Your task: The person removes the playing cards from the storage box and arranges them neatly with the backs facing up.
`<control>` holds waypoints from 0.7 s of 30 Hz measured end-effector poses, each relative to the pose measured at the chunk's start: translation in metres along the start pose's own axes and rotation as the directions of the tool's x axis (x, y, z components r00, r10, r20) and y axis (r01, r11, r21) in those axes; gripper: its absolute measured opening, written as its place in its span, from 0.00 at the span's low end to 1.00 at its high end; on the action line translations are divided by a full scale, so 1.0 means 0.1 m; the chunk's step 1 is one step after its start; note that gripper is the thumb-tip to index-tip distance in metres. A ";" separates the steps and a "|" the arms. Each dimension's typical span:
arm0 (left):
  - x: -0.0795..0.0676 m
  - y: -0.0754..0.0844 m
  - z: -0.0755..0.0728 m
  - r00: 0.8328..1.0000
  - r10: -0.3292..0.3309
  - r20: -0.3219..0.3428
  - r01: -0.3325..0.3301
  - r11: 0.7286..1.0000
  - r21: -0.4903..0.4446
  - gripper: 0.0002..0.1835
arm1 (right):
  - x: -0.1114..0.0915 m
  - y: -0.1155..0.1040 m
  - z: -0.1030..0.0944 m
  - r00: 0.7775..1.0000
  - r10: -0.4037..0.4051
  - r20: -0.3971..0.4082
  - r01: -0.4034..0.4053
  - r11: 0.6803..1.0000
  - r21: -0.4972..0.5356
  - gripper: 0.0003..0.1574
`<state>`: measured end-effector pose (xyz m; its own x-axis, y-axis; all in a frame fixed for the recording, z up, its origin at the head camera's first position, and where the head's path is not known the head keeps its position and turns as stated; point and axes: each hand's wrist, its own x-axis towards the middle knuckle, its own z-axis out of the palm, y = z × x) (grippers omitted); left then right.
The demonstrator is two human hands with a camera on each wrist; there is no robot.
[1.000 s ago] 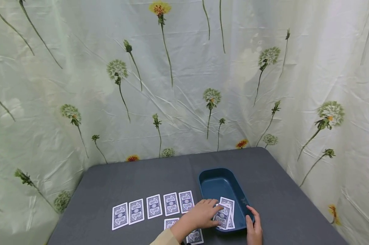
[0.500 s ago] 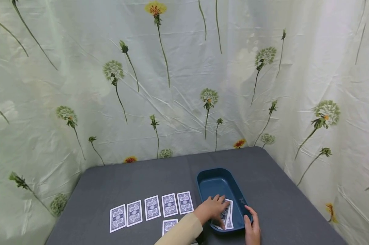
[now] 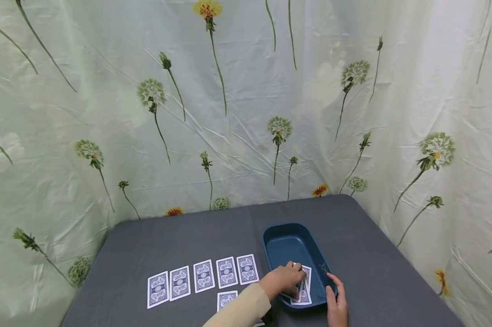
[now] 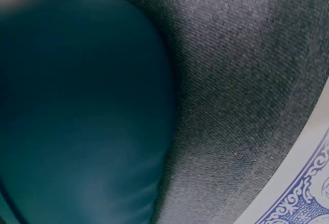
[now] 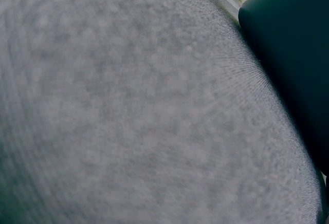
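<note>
A blue rectangular tray [image 3: 287, 245] stands on the right half of the table. In its near end lie several overlapping playing cards [image 3: 305, 295] with patterned backs up. My left hand [image 3: 286, 278] reaches into the tray over them, fingers curled down, pinching a playing card that is mostly hidden beneath it. My right hand [image 3: 337, 302] grips the tray's near right rim, thumb on the inner side. The left wrist view shows the tray's outer wall [image 4: 87, 106] close up. In the right wrist view the tray [image 5: 293, 44] fills the upper right corner.
Left of the tray, a row of face-down cards [image 3: 204, 275] lies on the grey table [image 3: 180, 240]. Another card [image 3: 227, 299] lies nearer, and one more is partly hidden by the left sleeve [image 3: 242, 309]. A flower-printed curtain [image 3: 246, 113] hangs behind the table.
My left hand moved right over the cards in the tray, spread its fingers on them, then curled them in. The cards beneath shifted slightly. My right hand kept its hold on the rim.
</note>
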<state>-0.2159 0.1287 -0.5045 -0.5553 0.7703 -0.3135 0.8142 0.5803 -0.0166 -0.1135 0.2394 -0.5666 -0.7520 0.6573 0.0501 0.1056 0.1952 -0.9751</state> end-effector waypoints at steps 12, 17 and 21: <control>0.01 0.06 0.02 0.995 -0.086 0.048 0.084 0.996 0.043 0.40 | 0.00 0.00 -0.01 0.999 0.030 0.021 -0.030 1.000 0.006 0.22; 0.02 0.08 0.00 0.991 -0.116 0.069 0.116 0.993 0.002 0.39 | 0.02 -0.01 -0.02 0.998 0.044 0.043 -0.044 0.999 0.009 0.23; 0.03 0.11 -0.02 0.986 -0.145 0.079 0.146 0.989 -0.002 0.39 | 0.05 -0.01 -0.03 0.996 0.063 0.066 -0.063 0.998 -0.001 0.24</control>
<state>-0.2093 0.1378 -0.5039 -0.6525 0.6548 -0.3815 0.7243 0.6868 -0.0600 -0.1150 0.2444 -0.5645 -0.7854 0.6184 -0.0257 0.1531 0.1539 -0.9761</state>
